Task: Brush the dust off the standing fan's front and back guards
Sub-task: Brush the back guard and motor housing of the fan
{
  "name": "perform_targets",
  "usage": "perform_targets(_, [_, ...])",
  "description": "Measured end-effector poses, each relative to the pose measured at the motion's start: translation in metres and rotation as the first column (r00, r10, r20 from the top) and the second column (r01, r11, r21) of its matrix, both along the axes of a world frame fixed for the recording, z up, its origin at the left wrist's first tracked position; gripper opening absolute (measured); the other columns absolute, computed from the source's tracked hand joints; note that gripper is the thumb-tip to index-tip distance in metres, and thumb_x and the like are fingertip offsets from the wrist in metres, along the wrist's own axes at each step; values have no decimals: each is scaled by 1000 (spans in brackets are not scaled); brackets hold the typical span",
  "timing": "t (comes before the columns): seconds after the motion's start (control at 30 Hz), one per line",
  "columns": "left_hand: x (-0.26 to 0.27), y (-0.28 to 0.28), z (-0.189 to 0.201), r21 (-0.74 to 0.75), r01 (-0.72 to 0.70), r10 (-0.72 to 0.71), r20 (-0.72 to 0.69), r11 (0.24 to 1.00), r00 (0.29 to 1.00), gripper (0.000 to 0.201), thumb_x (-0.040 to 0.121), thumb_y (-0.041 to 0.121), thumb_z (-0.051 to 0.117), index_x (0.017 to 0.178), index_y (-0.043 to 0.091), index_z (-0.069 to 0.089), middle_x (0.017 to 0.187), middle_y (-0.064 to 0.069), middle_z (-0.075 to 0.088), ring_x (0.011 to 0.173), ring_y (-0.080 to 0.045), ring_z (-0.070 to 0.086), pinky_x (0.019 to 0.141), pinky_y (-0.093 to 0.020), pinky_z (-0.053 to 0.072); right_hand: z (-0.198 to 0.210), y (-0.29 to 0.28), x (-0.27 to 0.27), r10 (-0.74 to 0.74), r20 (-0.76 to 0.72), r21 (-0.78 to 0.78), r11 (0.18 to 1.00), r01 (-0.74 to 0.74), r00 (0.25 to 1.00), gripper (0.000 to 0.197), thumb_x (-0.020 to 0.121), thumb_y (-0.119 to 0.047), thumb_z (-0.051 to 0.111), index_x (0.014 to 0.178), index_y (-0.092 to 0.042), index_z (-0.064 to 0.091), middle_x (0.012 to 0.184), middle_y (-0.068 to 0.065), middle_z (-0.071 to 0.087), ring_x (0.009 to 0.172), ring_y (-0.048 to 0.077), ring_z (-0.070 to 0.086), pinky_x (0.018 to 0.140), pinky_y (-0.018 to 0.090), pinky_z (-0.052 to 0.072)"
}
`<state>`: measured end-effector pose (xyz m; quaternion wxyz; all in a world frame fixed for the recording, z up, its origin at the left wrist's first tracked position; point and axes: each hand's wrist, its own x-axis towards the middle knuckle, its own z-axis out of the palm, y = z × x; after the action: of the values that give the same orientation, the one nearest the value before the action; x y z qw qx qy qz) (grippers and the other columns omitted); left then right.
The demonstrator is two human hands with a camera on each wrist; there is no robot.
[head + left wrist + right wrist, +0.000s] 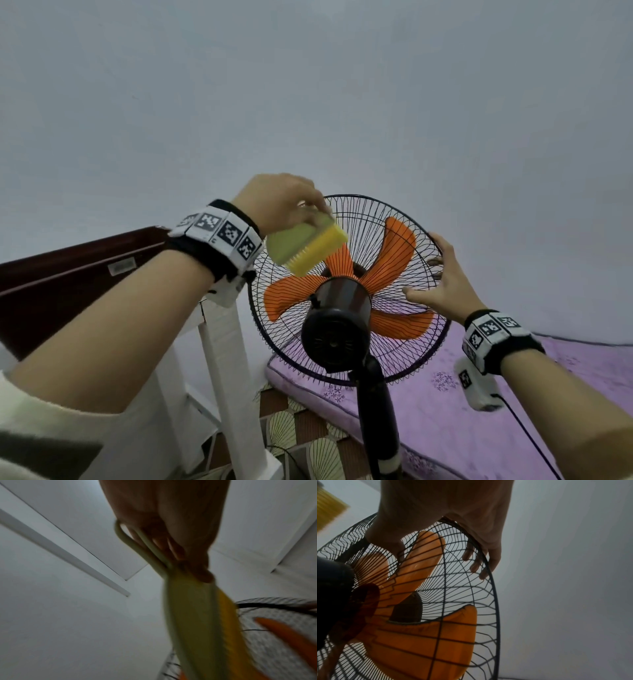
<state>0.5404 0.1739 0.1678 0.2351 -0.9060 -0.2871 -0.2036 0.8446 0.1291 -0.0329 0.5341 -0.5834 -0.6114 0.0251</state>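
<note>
Left hand grips the brush against the back guard; right hand clasps the guard's rim.

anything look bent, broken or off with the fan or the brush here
Nothing stands out. The fan guard wires look even, the orange blades intact, the brush whole in the left hand; the right hand steadies the rim.
</note>
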Motion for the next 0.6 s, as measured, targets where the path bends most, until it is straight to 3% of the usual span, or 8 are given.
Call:
perform_targets(0.07, [11, 1, -13, -72, -16, 7, -125, 997, 992, 20, 89, 43, 61, 107, 43, 69, 105, 18, 63, 93, -3, 52, 72, -25, 35, 1, 0, -3, 12, 1, 2, 1000, -12, 1000, 109, 59, -31, 83, 144, -45, 17, 135, -5, 34, 115, 23, 47, 92, 47, 48])
perform_targets(0.17, [17, 6, -22, 116, -18, 37, -171, 993, 985, 19, 93, 36, 58, 108, 37, 69, 105, 13, 65, 94, -11, 61, 60, -23, 30, 2, 0, -5, 17, 17, 6, 1000, -17, 1000, 109, 61, -26, 85, 144, -45, 16, 135, -6, 34, 115, 23, 48, 92, 48, 48])
perform_targets(0.23, [7, 9, -17, 273, -20, 33, -45, 962, 998, 19, 93, 36, 57, 105, 29, 71, 94, 5, 66, 78, -17, 62, 53, -21, 24, 1, -1, -5, 16, 14, -2, 1000, -16, 1000, 110, 60, -27, 85, 145, -43, 17, 136, -6, 34, 114, 24, 49, 92, 49, 49])
perform_targets(0.3, [-7, 16, -5, 405, -89, 12, 189, 910, 982, 17, 89, 36, 63, 94, 23, 73, 83, -1, 67, 64, -23, 63, 50, -21, 24, 0, -3, -3, 6, -1, -1, 1000, -6, 1000, 109, 58, -32, 82, 145, -42, 17, 137, -6, 34, 113, 24, 49, 91, 48, 50])
perform_targets(0.37, [-21, 18, 5, 435, -150, -20, 362, 888, 932, 13, 86, 35, 68, 89, 23, 74, 80, -1, 68, 64, -26, 65, 47, -25, 34, 1, -4, -1, 2, 3, 1, 1000, -2, 1000, 109, 57, -37, 80, 146, -41, 17, 135, -7, 34, 113, 23, 49, 91, 48, 49])
perform_targets(0.4, [-23, 17, 8, 370, -124, -25, 373, 920, 927, 13, 86, 36, 68, 91, 26, 75, 83, 2, 68, 69, -24, 66, 51, -29, 41, 2, -3, 1, 1, 10, -2, 1000, -1, 1000, 109, 57, -38, 80, 146, -41, 16, 135, -7, 33, 113, 24, 49, 92, 48, 49])
perform_targets(0.5, [-9, 2, 1, 18, 57, -59, 139, 998, 989, 18, 88, 40, 64, 104, 39, 73, 93, 13, 64, 81, -10, 57, 67, -26, 37, 2, -2, -1, 3, 16, -7, 1000, -2, 1000, 109, 57, -40, 79, 145, -42, 15, 134, -7, 32, 114, 24, 48, 93, 50, 48])
perform_targets(0.6, [13, -5, -21, 96, 58, -39, -184, 994, 982, 23, 93, 39, 57, 112, 41, 69, 102, 15, 64, 90, -8, 58, 57, -22, 30, 2, -1, -7, 11, 18, 3, 1000, -11, 1000, 109, 56, -38, 79, 145, -43, 16, 134, -6, 34, 114, 23, 48, 92, 50, 49])
